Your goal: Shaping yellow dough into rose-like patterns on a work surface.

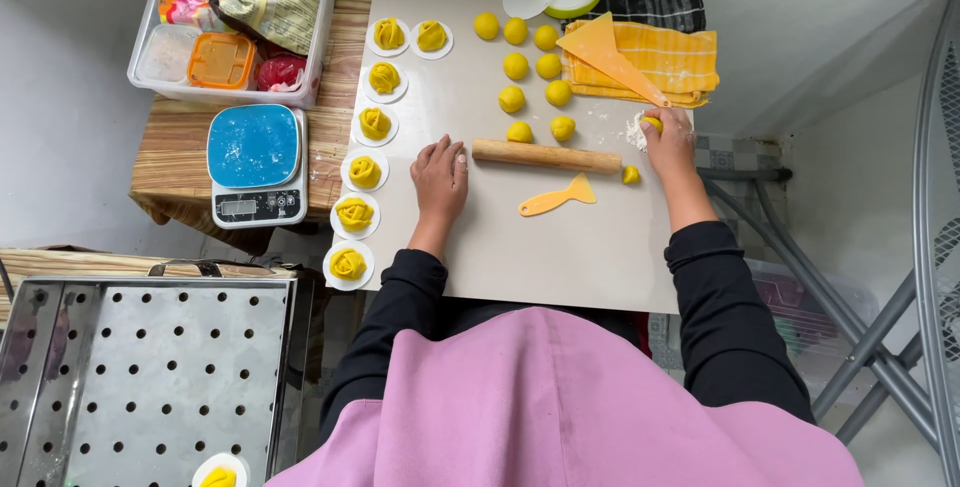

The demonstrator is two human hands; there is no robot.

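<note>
Dipping: right hand (668,143) pinches a small yellow dough ball (651,124) into the flour pile (635,131) at the right edge of the work mat (540,247).
Left hand: left hand (440,177) lies flat and open on the mat, gripping nothing, fingertips just beside the left end of the rolling pin (546,156).
Rolling pin: lying across mid-mat, untouched.
Scraper: small yellow scraper (556,197) just below the pin, not in use.
Done: seven shaped dough flowers (365,172) sit on white paper rounds, curving along the mat's left edge and top.
Left: about nine plain dough balls (515,67) wait at the top centre, plus one small ball (631,175) near the right wrist; by my judgement, under halfway.
Nearby: kitchen scale (255,165) left of the mat; perforated steamer tray (150,377) lower left, one flower at its edge.
</note>
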